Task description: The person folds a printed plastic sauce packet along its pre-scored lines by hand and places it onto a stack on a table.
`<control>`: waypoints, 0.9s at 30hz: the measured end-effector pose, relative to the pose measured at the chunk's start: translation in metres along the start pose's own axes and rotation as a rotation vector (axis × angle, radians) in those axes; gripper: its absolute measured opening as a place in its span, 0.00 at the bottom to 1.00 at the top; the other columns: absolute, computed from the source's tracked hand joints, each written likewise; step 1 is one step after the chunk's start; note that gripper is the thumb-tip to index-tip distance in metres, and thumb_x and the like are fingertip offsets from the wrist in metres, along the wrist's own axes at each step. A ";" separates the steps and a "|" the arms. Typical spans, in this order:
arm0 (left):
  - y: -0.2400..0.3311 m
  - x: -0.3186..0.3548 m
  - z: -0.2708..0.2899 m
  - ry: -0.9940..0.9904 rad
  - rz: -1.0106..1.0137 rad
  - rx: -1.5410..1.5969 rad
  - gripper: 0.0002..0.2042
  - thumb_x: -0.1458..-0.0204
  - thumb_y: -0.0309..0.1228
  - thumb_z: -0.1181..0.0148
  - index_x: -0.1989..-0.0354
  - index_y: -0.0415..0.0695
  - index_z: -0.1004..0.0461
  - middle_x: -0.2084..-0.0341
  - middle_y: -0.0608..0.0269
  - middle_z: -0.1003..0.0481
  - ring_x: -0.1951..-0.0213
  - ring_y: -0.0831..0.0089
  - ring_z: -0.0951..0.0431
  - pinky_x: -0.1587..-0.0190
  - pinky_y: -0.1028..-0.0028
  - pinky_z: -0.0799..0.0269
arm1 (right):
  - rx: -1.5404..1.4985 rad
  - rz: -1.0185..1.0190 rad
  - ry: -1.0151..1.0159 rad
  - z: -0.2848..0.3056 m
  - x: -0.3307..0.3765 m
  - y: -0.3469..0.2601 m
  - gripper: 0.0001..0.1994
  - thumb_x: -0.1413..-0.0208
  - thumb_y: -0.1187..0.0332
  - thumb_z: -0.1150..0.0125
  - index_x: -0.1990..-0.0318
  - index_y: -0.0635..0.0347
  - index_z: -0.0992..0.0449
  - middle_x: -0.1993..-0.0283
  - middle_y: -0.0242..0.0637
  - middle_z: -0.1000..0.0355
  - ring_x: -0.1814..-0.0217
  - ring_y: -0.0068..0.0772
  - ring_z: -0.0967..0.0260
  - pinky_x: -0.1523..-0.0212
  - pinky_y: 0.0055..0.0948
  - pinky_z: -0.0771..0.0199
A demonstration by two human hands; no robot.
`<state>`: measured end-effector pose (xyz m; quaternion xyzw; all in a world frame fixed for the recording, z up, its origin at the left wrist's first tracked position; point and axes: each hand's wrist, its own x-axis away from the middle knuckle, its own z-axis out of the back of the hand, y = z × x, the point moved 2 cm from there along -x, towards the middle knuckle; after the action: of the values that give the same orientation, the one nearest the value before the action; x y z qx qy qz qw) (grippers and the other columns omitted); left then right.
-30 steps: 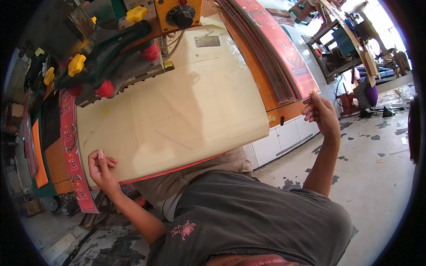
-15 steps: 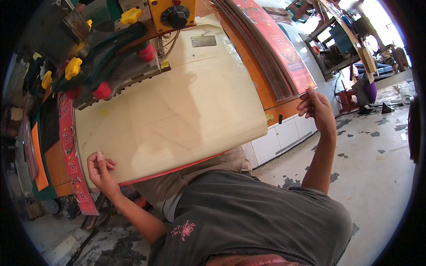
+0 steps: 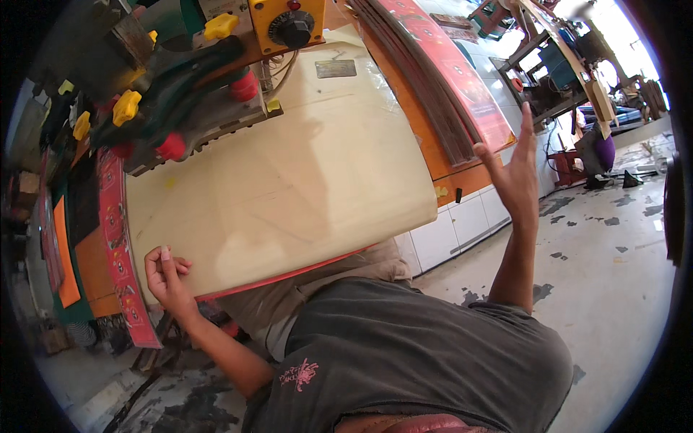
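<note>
A cream sheet-covered work surface (image 3: 310, 173) spreads before me, its near edge rounded. At its near left corner, my left hand (image 3: 171, 285) is closed loosely, fingers curled, with nothing visible in it. Beside that hand, a long red printed strip (image 3: 119, 245) runs along the left edge. My right hand (image 3: 516, 180) is open and raised, thumb and fingers apart, holding nothing. It is next to the near end of a stack of pink-red printed sheets (image 3: 476, 94) lying on the orange tabletop (image 3: 455, 178). Whether it touches the stack I cannot tell.
A machine with a dark green arm (image 3: 173, 86), yellow knobs (image 3: 126, 108) and a yellow control box (image 3: 286, 27) with a black dial stands over the far left of the surface. An orange sheet (image 3: 66, 256) lies at far left. Another workbench (image 3: 552, 58) stands back right.
My right hand has gone from pinched fingers at the stack's near corner to spread fingers, raised slightly. The left hand keeps its place at the corner.
</note>
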<state>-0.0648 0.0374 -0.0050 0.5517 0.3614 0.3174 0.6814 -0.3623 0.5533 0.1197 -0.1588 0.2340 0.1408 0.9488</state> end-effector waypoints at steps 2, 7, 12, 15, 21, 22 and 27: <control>-0.003 -0.001 0.001 -0.017 -0.013 0.020 0.08 0.29 0.31 0.43 0.54 0.38 0.25 0.78 0.69 0.31 0.74 0.80 0.28 0.66 0.78 0.33 | -0.026 -0.092 -0.101 -0.011 0.007 -0.007 0.60 0.46 0.36 0.27 0.18 0.53 0.59 0.25 0.64 0.44 0.22 0.64 0.44 0.30 0.58 0.34; 0.000 -0.001 0.001 -0.011 -0.006 -0.001 0.08 0.29 0.31 0.43 0.54 0.38 0.25 0.79 0.69 0.31 0.74 0.79 0.28 0.65 0.77 0.32 | -0.045 -0.145 -0.053 -0.022 0.006 -0.005 0.62 0.50 0.36 0.24 0.18 0.54 0.59 0.29 0.65 0.41 0.26 0.66 0.39 0.30 0.57 0.35; -0.001 0.000 -0.001 -0.006 -0.018 0.009 0.08 0.30 0.32 0.42 0.55 0.38 0.25 0.79 0.68 0.31 0.74 0.79 0.28 0.65 0.77 0.32 | -0.068 -0.115 -0.021 -0.024 0.002 0.007 0.61 0.50 0.40 0.23 0.19 0.57 0.56 0.31 0.65 0.39 0.27 0.66 0.39 0.30 0.56 0.35; 0.000 0.000 -0.001 -0.004 -0.029 -0.003 0.09 0.29 0.32 0.43 0.54 0.38 0.25 0.79 0.68 0.31 0.74 0.79 0.28 0.65 0.78 0.32 | -0.058 -0.104 -0.013 -0.027 0.001 0.012 0.60 0.50 0.41 0.22 0.19 0.57 0.55 0.31 0.65 0.39 0.27 0.65 0.39 0.30 0.56 0.35; 0.000 0.000 0.000 0.000 -0.002 -0.017 0.09 0.29 0.32 0.43 0.55 0.38 0.25 0.79 0.68 0.31 0.74 0.79 0.28 0.65 0.78 0.33 | -0.068 -0.196 -0.096 -0.026 -0.002 0.011 0.62 0.52 0.38 0.22 0.18 0.56 0.56 0.28 0.65 0.42 0.24 0.65 0.41 0.28 0.57 0.37; 0.001 0.000 0.000 -0.001 0.001 -0.014 0.09 0.29 0.33 0.43 0.55 0.38 0.25 0.79 0.68 0.31 0.74 0.79 0.28 0.66 0.78 0.33 | -0.062 -0.189 -0.097 -0.024 -0.001 0.009 0.62 0.52 0.37 0.23 0.18 0.56 0.56 0.27 0.66 0.43 0.23 0.65 0.43 0.27 0.57 0.38; 0.004 0.001 -0.002 0.005 0.016 0.007 0.09 0.29 0.32 0.43 0.56 0.38 0.26 0.80 0.69 0.32 0.74 0.80 0.28 0.66 0.78 0.33 | 0.009 -0.096 -0.060 -0.008 -0.006 -0.010 0.65 0.53 0.32 0.26 0.18 0.58 0.57 0.21 0.66 0.50 0.18 0.68 0.52 0.24 0.62 0.47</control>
<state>-0.0661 0.0398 -0.0014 0.5561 0.3598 0.3228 0.6761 -0.3668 0.5407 0.1181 -0.1613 0.1981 0.0990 0.9617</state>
